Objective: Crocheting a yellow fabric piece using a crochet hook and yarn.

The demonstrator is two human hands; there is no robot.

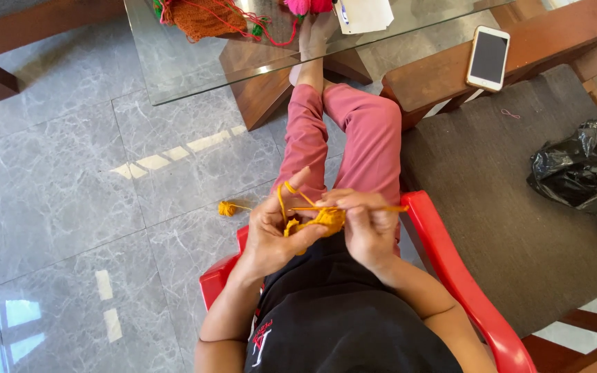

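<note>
My left hand (274,228) pinches a small piece of mustard-yellow crochet work (326,220) over my lap, with a loop of yellow yarn (283,197) running up over its raised index finger. Close beside it, my right hand (367,224) grips a thin crochet hook (388,208) that lies across the work, its tip pointing left into the stitches. A strand leads down and left to a small yellow yarn ball (226,208) on the grey marble floor. I sit in a red plastic chair (450,262), legs in pink trousers stretched forward.
A glass-topped table (188,69) stands ahead, holding an orange knitted piece (205,17), pink yarn and a white paper. To the right, a white phone (488,58) lies on a wooden armrest; a dark cushioned seat (506,193) holds a black plastic bag (585,166).
</note>
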